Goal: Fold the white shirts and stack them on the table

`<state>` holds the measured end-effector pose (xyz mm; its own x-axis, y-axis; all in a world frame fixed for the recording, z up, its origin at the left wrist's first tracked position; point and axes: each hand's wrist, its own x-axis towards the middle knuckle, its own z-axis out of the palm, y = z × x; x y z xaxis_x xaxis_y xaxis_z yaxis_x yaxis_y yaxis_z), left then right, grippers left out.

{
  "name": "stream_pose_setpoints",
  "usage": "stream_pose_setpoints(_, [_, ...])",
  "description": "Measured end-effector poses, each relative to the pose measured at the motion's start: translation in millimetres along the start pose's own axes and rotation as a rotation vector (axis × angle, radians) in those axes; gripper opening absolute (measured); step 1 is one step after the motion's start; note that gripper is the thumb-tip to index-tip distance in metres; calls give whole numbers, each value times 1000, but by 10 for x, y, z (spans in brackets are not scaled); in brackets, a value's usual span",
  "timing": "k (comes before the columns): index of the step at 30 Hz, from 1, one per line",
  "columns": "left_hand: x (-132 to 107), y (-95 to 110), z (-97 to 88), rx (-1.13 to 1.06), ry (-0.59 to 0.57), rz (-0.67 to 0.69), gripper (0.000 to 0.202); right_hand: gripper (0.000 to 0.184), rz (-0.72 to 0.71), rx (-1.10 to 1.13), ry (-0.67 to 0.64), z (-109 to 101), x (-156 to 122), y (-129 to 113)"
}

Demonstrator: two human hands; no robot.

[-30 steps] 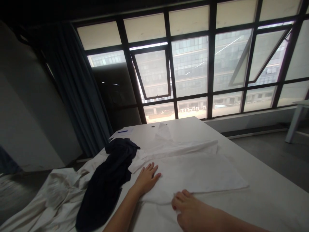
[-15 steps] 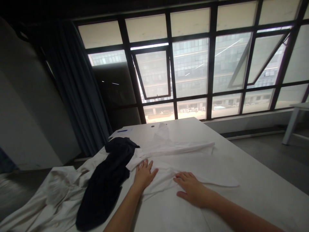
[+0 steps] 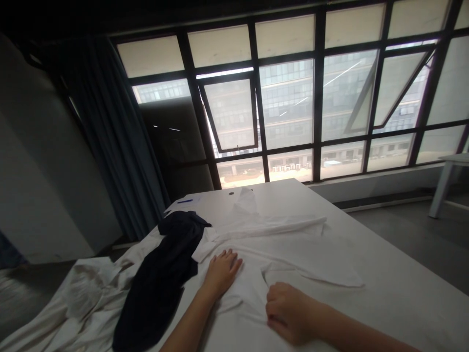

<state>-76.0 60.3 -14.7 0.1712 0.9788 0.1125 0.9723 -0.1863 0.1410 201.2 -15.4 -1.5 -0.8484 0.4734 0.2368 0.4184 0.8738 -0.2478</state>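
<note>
A white shirt (image 3: 293, 249) lies spread on a white table (image 3: 403, 293). My left hand (image 3: 222, 270) rests flat on the shirt near its left edge, fingers stretched out. My right hand (image 3: 289, 310) is closed in a fist on the shirt's near part, and the cloth bunches into folds at its fingers. A dark navy garment (image 3: 161, 278) lies just left of my left hand.
Crumpled white cloth (image 3: 84, 298) hangs over the table's left end. A blue pen (image 3: 185, 201) and a small dark spot (image 3: 231, 193) sit at the far edge. Large windows (image 3: 286, 98) and a dark curtain (image 3: 117, 142) stand behind. Another table's leg (image 3: 441, 190) shows at right.
My right hand went from flat on the shirt to a closed fist and drew back toward me, gathering the cloth. My left hand stayed nearly still.
</note>
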Motion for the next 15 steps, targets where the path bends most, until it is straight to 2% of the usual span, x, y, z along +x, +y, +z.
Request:
stream_pose_setpoints(2, [-7,-4,9,24,-44,-2,60,7,-70,130,-102,0,1,-121])
stream_pose_setpoints(3, [-22,9,17,50,-66,-2,64,5,-91,180,-112,-8,11,-156])
stream_pose_setpoints(5, [-66,62,41,108,-109,-5,77,4,-85,191,-24,-47,45,-152])
stream_pose_setpoints(7, [-112,140,58,128,-147,21,89,4,-4,95,134,-107,76,-27])
stream_pose_setpoints(9, [-140,220,48,91,-182,101,92,10,135,-14,240,-162,73,218])
stream_pose_setpoints(11, [-145,277,5,37,-224,188,93,19,310,-95,261,-188,15,545])
stream_pose_setpoints(13, [-136,299,-57,-5,-276,240,102,30,475,-139,206,-186,-93,891])
stream_pose_setpoints(15, [-134,294,-123,-31,-340,263,114,39,574,-144,114,-182,-226,1194])
